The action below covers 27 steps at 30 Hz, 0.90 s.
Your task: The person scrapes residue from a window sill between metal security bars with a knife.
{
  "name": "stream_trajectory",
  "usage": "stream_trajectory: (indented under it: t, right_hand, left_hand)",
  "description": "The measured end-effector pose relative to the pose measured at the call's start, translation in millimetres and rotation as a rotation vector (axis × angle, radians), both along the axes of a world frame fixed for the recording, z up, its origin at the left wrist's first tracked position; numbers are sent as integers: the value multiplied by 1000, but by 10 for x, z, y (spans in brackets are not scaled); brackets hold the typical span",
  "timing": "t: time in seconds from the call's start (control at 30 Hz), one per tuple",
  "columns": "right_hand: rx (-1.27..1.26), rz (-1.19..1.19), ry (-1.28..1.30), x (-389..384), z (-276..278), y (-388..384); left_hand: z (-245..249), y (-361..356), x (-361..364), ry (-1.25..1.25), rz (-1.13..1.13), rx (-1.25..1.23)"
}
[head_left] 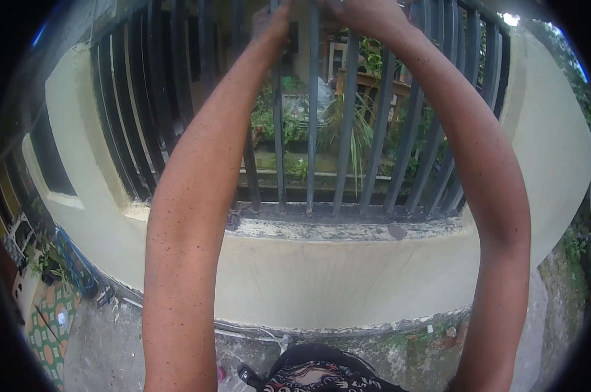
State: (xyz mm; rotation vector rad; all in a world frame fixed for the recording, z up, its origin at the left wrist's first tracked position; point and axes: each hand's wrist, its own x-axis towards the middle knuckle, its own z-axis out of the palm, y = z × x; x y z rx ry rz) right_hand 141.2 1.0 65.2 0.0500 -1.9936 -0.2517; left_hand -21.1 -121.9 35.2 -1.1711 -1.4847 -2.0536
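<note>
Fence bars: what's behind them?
Behind the fence bars grow leafy green plants, with a wooden table farther back. The bars, the left arm and the right arm hide the rest.

A cream-painted low wall curves across the frame. Its flaking ledge carries dark railing bars that rise toward 12 o'clock. A dark scrap lies on the ledge toward 3 o'clock, and a smaller dark bit toward 9 o'clock.
</note>
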Motion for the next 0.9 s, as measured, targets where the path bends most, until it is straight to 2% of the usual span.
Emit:
stream_trajectory:
  t: [0.07, 0.13, 0.17, 0.23, 0.27, 0.3, 0.37, 0.4, 0.5, 0.57, 0.63, 0.73, 0.9]
  right_hand:
    - [-3, 21, -13, 8, 78, -6]
    - [-5, 44, -37, -24, 119, 13]
    - [-2, 104, -65, -32, 127, 55]
    - [-1, 153, -94, -30, 117, 154]
    - [32, 150, -92, 4, 90, 153]
    - [67, 148, -84, 40, 88, 147]
    - [26, 74, -37, 57, 87, 76]
    - [-22, 8, -1, 61, 70, 29]
    - [-66, 39, -32, 48, 114, -3]
    - [7, 56, -30, 30, 127, 89]
    - [-44, 124, -124, 105, 131, 77]
    - [-25, 23, -19, 77, 119, -19]
    - [-17, 115, -88, 10, 191, 97]
  left_hand:
    - [85, -12, -54, -60, -84, -93]
    - [163, 121, -233, 21, -82, 63]
    - [140, 87, -225, 20, -83, 63]
    - [67, 28, -202, 247, -134, 34]
    - [51, 14, -236, 214, -232, -14]
    - [54, 56, -245, 218, -237, -13]
    - [103, 170, -140, 167, 70, 121]
    - [113, 170, -62, 105, 81, 88]
    - [132, 102, -4, -8, 41, -24]
    - [92, 104, -49, 53, -17, 13]
    - [74, 85, -60, 102, 60, -17]
    - [93, 133, 70, 63, 126, 71]
    - [67, 81, 4, 65, 67, 33]
